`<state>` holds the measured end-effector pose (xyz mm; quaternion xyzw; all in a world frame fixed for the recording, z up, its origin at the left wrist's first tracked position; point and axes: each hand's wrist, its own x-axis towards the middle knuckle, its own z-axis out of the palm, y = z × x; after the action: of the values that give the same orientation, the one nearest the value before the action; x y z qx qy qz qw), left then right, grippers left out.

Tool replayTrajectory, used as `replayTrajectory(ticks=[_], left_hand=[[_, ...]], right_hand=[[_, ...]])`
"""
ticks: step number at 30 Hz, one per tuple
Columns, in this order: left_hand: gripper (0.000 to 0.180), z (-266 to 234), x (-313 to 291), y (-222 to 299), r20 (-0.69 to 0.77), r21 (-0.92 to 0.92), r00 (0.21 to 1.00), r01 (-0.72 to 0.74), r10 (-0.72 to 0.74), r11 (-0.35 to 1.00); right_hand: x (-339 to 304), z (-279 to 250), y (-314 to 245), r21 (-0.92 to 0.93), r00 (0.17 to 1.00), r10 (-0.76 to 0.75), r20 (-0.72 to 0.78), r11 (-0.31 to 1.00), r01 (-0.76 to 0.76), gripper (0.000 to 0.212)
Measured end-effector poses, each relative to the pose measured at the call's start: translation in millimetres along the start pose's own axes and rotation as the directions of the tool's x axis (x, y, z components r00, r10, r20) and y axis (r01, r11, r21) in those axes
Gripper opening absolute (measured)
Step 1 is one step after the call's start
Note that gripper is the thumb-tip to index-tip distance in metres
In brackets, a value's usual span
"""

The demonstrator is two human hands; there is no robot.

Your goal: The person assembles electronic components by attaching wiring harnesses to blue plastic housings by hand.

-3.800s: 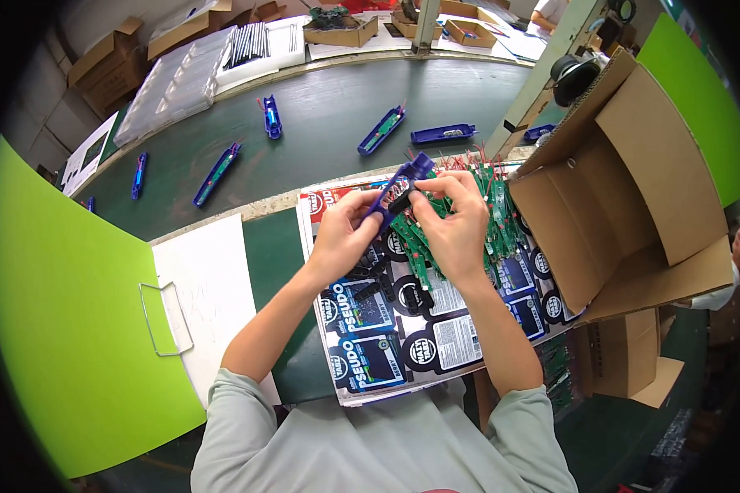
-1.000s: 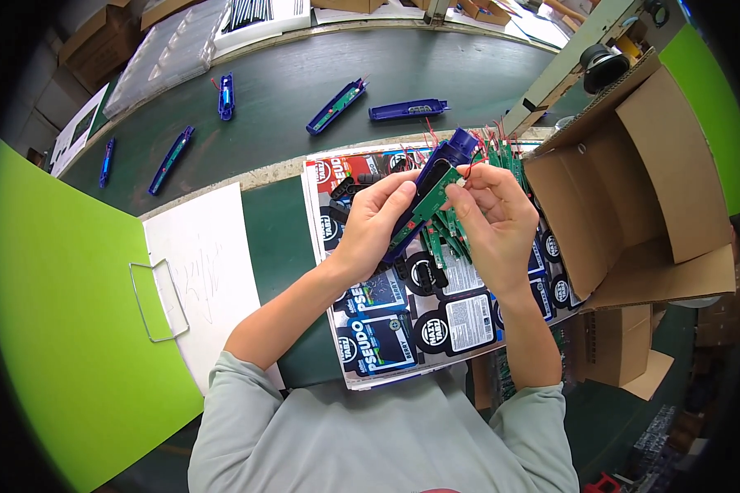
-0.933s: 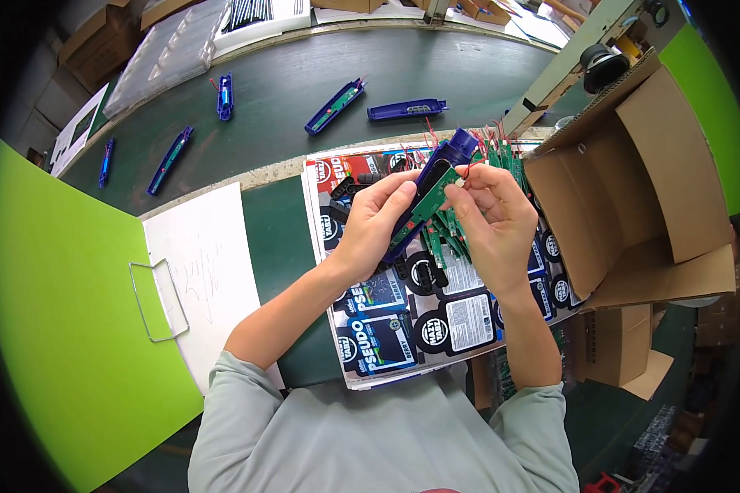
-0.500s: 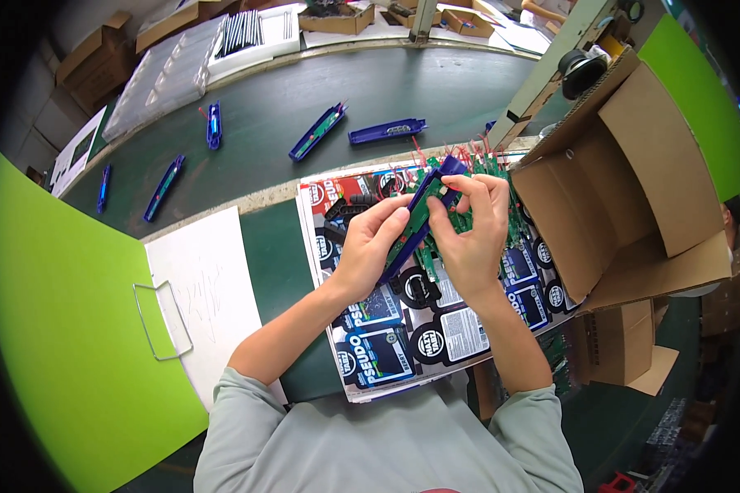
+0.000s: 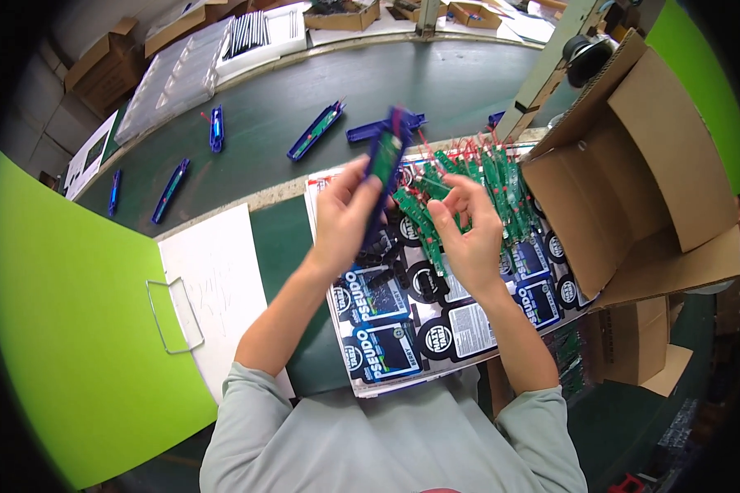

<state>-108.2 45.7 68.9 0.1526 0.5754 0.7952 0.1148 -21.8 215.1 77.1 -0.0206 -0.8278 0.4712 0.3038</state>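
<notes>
My left hand (image 5: 339,222) is closed around a long blue plastic shell (image 5: 397,130), slightly blurred, with a green circuit board (image 5: 384,164) lying inside it. The shell is tilted upright, its far end over the dark green surface. Apart from the shell, my right hand (image 5: 474,240) hovers at the near side of a pile of green circuit boards (image 5: 506,197) with red wires. Its fingers are bent but parted from the thumb, and nothing shows between them. Small black plastic parts (image 5: 378,264) lie close below my left hand.
Several blue shells (image 5: 316,131) lie spread over the dark green work surface (image 5: 259,107). Printed sheets (image 5: 386,353) sit under the boards. An open cardboard box (image 5: 588,222) stands at right, beside a metal post (image 5: 543,78). A lime-green panel (image 5: 82,329) and white paper (image 5: 214,271) are at left.
My left hand has carried the blue shell left and away from my right hand, turning it more upright. My right hand has let go of it and stays above the boards.
</notes>
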Motion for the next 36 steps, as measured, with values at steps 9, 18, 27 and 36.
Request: replayTrajectory(ticks=[9,18,27,36], left_hand=[[0.029,-24,71,-10,-0.130,0.080,0.982,-0.128,0.138,0.988],[0.030,34,171,-70,-0.072,0.237,0.997,0.009,0.009,0.971],[0.029,87,276,-130,-0.032,0.757,0.997,-0.020,0.068,0.653],[0.029,94,304,-164,0.129,0.927,0.991,-0.135,0.040,0.350]], right_hand=[[-31,31,33,-0.341,0.791,-0.236,0.565,0.806,0.484,0.017],[-41,30,39,-0.318,0.797,-0.246,0.551,0.821,0.473,0.012],[-52,35,40,-0.278,0.814,-0.350,0.464,0.815,0.509,0.034],[-58,37,44,-0.195,0.828,-0.361,0.430,0.858,0.476,0.038]])
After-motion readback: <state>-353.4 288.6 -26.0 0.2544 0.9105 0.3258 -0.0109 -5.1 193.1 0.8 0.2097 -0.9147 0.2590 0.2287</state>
